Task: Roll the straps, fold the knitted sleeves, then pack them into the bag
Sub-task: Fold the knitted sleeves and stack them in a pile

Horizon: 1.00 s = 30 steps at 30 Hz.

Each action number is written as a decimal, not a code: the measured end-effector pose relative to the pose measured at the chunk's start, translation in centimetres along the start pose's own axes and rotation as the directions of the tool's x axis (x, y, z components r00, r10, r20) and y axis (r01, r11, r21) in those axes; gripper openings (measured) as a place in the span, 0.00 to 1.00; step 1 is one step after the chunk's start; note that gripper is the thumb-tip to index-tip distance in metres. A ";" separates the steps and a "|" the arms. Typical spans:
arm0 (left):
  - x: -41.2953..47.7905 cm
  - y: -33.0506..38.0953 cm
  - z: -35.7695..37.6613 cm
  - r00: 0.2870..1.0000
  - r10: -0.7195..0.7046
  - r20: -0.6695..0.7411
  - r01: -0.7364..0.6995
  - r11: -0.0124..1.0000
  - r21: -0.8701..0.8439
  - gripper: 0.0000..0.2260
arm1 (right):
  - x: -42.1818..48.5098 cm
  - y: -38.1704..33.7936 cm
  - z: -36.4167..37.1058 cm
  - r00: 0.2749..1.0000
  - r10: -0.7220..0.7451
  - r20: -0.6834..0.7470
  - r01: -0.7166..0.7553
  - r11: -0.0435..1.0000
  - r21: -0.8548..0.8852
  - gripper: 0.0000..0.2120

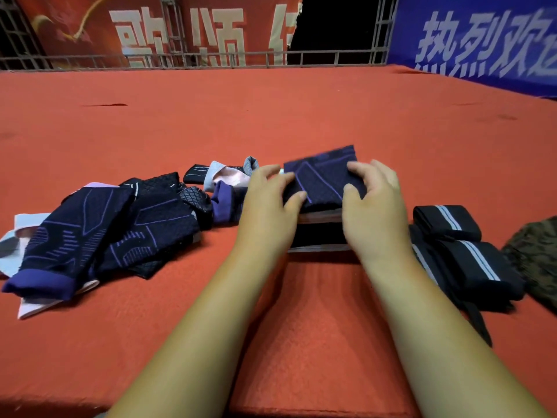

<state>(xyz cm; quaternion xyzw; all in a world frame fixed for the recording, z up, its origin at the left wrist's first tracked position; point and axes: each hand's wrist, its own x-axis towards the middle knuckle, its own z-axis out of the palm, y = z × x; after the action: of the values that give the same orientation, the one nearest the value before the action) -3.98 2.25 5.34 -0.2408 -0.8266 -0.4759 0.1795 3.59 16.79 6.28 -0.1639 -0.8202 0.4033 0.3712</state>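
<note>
- Red carpet-like cloth covers the wide bench (301, 116). Behind its far edge stand a grey metal railing (180, 60), a red banner with white characters (75, 25) and a blue banner with white characters (482, 40).
- Head view: a low stack of folded dark sleeves (319, 235) lies on the bench near the middle, between the two forearms. All places below are given from this stack.
- On top of the stack is a folded dark navy knitted sleeve with thin purple lines (322, 182). It is slightly blurred, and its far part reaches beyond the stack.
- The left hand (268, 194) grips this sleeve at its left edge, with the thumb lying on top of the knit and the fingers curled at the side.
- The right hand (373, 200) grips the sleeve's right edge, with the thumb on top and the fingers curled over the far right corner.
- Left of the stack sprawls a loose heap of unfolded navy and purple knitted sleeves (120, 224). They overlap one another, and pale pink and white fabric shows in places.
- Right of the stack lie two rolled black straps with grey-white stripes, the farther roll (446, 221) touching the nearer roll (476, 270). A loose black strap end (476, 321) trails toward the person.
- Farther right of the stack, cut off by the frame edge, sits a camouflage-patterned fabric bag (536, 260), just beside the nearer roll.
</note>
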 end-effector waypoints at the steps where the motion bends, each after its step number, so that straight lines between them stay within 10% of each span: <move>1: -0.2 -0.3 0.6 0.999 -0.013 0.035 0.010 0.997 0.072 0.17 | 0.0 0.6 0.4 0.999 0.016 0.029 -0.013 0.997 -0.078 0.18; 13: -0.7 0.1 -0.5 0.996 -0.068 -0.051 0.056 0.978 -0.202 0.19 | -0.9 0.1 0.6 0.995 -0.058 0.084 0.066 0.994 -0.092 0.20; 30: -1.2 -1.1 -0.2 0.991 -0.079 0.109 0.073 0.995 0.062 0.18 | -1.3 0.8 1.2 0.979 0.089 0.183 -0.060 0.986 -0.156 0.20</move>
<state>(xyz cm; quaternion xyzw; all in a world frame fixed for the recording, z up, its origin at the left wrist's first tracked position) -3.58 1.29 4.08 -0.2300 -0.8573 -0.4442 0.1219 3.61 15.87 4.58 -0.1831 -0.8730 0.3678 0.2628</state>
